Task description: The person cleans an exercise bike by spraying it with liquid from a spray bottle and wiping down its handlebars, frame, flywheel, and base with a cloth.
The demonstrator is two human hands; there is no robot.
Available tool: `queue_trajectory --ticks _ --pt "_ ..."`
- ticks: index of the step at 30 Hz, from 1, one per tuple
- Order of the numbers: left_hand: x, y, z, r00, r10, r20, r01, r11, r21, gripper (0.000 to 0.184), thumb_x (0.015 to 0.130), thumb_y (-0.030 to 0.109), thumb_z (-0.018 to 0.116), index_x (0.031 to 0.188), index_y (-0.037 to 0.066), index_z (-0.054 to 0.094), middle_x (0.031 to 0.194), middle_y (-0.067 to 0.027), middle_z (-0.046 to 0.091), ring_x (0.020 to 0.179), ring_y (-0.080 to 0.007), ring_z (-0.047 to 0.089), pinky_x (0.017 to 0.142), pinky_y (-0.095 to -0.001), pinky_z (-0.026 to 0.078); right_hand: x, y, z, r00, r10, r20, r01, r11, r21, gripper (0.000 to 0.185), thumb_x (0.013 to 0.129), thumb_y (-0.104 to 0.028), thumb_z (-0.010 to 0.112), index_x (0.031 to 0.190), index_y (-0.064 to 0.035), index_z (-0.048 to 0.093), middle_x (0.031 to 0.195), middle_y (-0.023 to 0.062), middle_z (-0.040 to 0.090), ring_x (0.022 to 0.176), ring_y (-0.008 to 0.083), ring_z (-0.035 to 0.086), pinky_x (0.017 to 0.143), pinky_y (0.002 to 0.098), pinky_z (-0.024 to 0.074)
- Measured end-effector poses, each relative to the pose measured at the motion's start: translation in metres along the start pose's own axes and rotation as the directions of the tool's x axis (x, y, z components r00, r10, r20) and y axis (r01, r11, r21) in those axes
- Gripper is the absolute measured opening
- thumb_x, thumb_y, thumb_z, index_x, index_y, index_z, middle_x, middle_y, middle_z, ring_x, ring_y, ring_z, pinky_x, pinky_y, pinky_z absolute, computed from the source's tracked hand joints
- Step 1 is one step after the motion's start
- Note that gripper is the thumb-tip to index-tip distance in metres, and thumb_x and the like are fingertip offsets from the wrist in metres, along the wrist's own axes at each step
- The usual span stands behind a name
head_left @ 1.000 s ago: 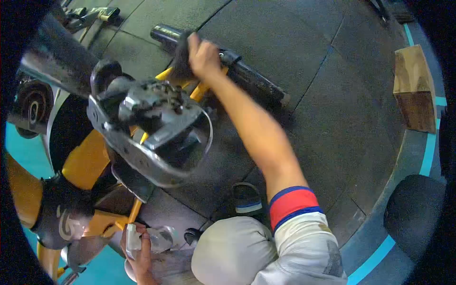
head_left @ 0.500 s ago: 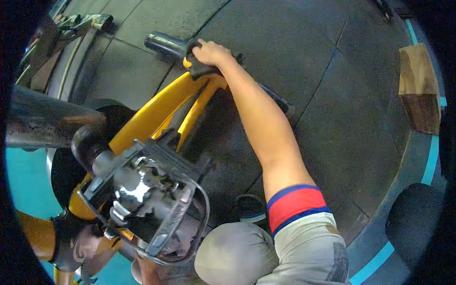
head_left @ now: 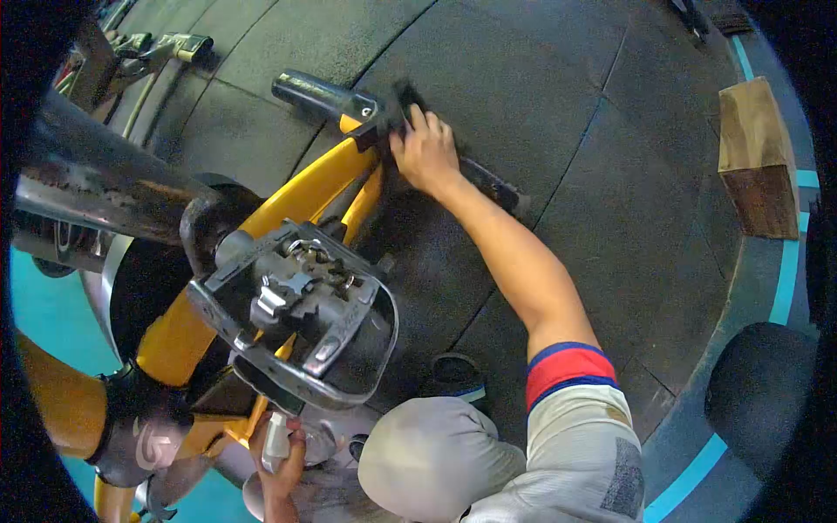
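A stationary bike with a yellow frame (head_left: 305, 187) fills the left half of the view. Its dark crossbar foot (head_left: 309, 91) lies on the floor at the top. My right hand (head_left: 427, 152) reaches to the joint of frame and crossbar, fingers bent over a dark, blurred cloth (head_left: 406, 103). Low in the view, partly behind the pedal, my left hand (head_left: 292, 466) is wrapped around a spray bottle with a white trigger head (head_left: 275, 440). The bottle's clear body shows beside the fingers. A pedal with a toe cage (head_left: 301, 305) stands between my hands.
Dark rubber tiles (head_left: 558, 87) cover the floor. A wooden block (head_left: 757, 157) stands at the right, near turquoise floor tape (head_left: 689, 479) and a dark rounded object (head_left: 760, 397). Parts of other equipment (head_left: 166, 44) show at upper left. My knee (head_left: 436, 458) is at bottom centre.
My right hand has moved right and down from the crossbar's yellow end to the joint, with the dark cloth. The left hand and spray bottle have come into view below the pedal.
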State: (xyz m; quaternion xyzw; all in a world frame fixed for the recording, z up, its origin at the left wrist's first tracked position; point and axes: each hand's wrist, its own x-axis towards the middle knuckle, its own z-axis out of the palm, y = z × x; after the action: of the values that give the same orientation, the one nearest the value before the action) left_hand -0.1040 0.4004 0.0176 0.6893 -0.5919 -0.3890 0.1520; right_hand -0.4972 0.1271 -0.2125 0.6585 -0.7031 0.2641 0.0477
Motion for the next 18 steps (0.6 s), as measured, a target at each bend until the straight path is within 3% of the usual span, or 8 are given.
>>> queue_trajectory --ticks 2,6,9,11,12,15,17,18 --pt "0.000 0.005 0.000 1.000 0.013 0.018 -0.013 1.000 0.003 0.016 0.071 0.006 0.067 0.086 0.003 0.063 0.086 -0.0101 0.064 0.080 -0.0245 0.061 0.077 -0.0354 0.048 -0.014 -0.001 -0.015 0.996 -0.086 0.023 0.088 0.990 -0.115 0.063 0.083 -0.037 0.063 0.138 -0.0088 0.047 0.131 0.0218 0.048 0.112 0.0374 0.051 0.091 0.0508 0.0437" --pt "-0.010 0.037 -0.004 0.999 0.034 0.027 -0.035 0.998 0.056 0.015 0.069 0.003 0.065 0.084 0.003 0.063 0.084 -0.0102 0.063 0.078 -0.0237 0.061 0.073 -0.0340 0.049 0.013 0.003 -0.022 0.955 0.030 0.295 -0.039 0.999 0.022 0.067 0.084 -0.039 0.061 0.141 -0.0090 0.044 0.120 0.0197 0.053 0.109 0.0373 0.052 0.093 0.0509 0.0426" --pt "-0.018 0.034 -0.005 0.993 0.118 -0.012 -0.116 0.990 0.082 0.014 0.069 0.002 0.064 0.083 0.003 0.062 0.083 -0.0102 0.062 0.077 -0.0224 0.061 0.071 -0.0328 0.049 0.027 -0.002 -0.020 0.892 0.159 0.422 -0.196 0.980 0.045 0.067 0.086 -0.038 0.059 0.143 -0.0073 0.041 0.129 0.0201 0.050 0.116 0.0383 0.049 0.099 0.0498 0.0390" --pt "-0.024 0.032 -0.008 0.990 0.140 -0.013 -0.139 0.988 0.062 0.014 0.069 0.002 0.064 0.083 0.002 0.062 0.082 -0.0103 0.062 0.076 -0.0214 0.061 0.070 -0.0321 0.049 -0.002 -0.017 0.013 0.991 0.106 0.082 -0.089 0.979 -0.185 0.070 0.084 -0.037 0.062 0.141 -0.0026 0.042 0.137 0.0230 0.045 0.127 0.0423 0.040 0.107 0.0531 0.0320" --pt "-0.027 0.035 -0.010 0.992 0.126 -0.015 -0.126 0.992 0.010 0.014 0.069 0.002 0.064 0.083 0.001 0.062 0.083 -0.0104 0.062 0.076 -0.0209 0.061 0.070 -0.0318 0.049 -0.012 -0.023 0.027 0.996 0.089 0.009 -0.086 0.981 -0.172 0.070 0.083 -0.035 0.062 0.140 0.0010 0.043 0.143 0.0245 0.040 0.133 0.0455 0.033 0.112 0.0552 0.0240" --pt "-0.065 0.037 -0.013 0.980 0.174 -0.096 -0.178 0.983 -0.042 0.014 0.070 0.002 0.065 0.084 0.000 0.063 0.084 -0.0106 0.063 0.075 -0.0189 0.061 0.070 -0.0303 0.049 -0.025 -0.053 0.025 0.967 0.235 -0.103 -0.220 0.966 0.138 0.061 0.084 -0.030 0.060 0.135 0.0005 0.049 0.146 0.0225 0.039 0.138 0.0461 0.025 0.114 0.0585 0.0162" --pt "-0.077 0.029 -0.021 0.988 0.135 -0.073 -0.137 0.990 -0.025 0.014 0.070 0.003 0.065 0.084 0.000 0.063 0.084 -0.0107 0.063 0.074 -0.0186 0.062 0.071 -0.0299 0.049 -0.042 -0.095 0.003 0.970 0.230 -0.081 -0.190 0.921 0.341 0.054 0.082 -0.024 0.061 0.131 -0.0027 0.053 0.141 0.0229 0.044 0.135 0.0457 0.032 0.113 0.0587 0.0185" --pt "-0.083 0.032 -0.021 0.994 -0.038 -0.098 0.029 0.995 -0.100 0.012 0.071 0.003 0.065 0.082 0.002 0.063 0.084 -0.0109 0.063 0.074 -0.0198 0.063 0.070 -0.0304 0.050 -0.063 -0.117 -0.029 0.967 0.240 0.087 -0.245 0.775 0.582 0.053 0.081 -0.024 0.062 0.129 -0.0034 0.053 0.140 0.0238 0.045 0.134 0.0452 0.034 0.113 0.0580 0.0193"
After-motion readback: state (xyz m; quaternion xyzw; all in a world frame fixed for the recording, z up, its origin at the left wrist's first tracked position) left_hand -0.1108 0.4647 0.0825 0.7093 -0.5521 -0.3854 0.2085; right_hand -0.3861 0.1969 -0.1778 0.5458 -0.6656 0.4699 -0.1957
